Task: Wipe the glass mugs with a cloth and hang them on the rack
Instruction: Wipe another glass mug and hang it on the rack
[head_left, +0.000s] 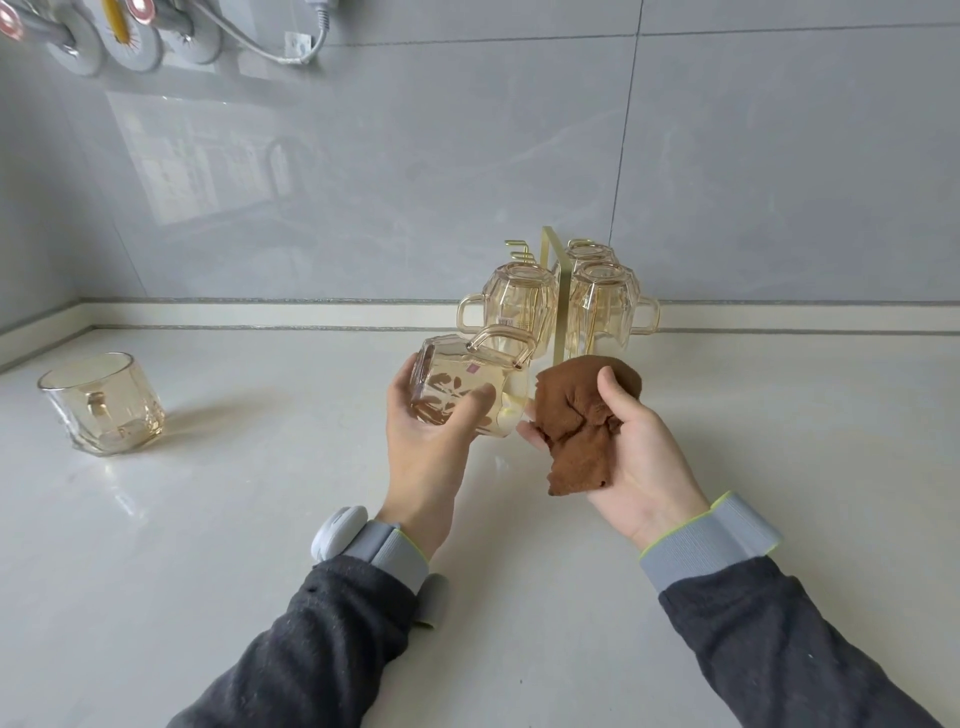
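My left hand (426, 436) grips an amber glass mug (467, 384) lying on its side above the counter, handle up, mouth facing right. My right hand (634, 447) holds a crumpled brown cloth (576, 421) just right of the mug's mouth, close to its rim. Behind them stands a gold wire rack (549, 270) with three amber mugs upside down on it: one on the left (511, 306), one on the right (605, 306), one behind (589, 252). Another amber mug (101, 402) stands upright on the counter at the far left.
The pale counter (260, 519) runs back to a grey tiled wall (363, 182) with a low ledge. Plugs and a white cable (280, 52) hang at the top left. An empty rack prong (519, 249) shows at the rack's upper left.
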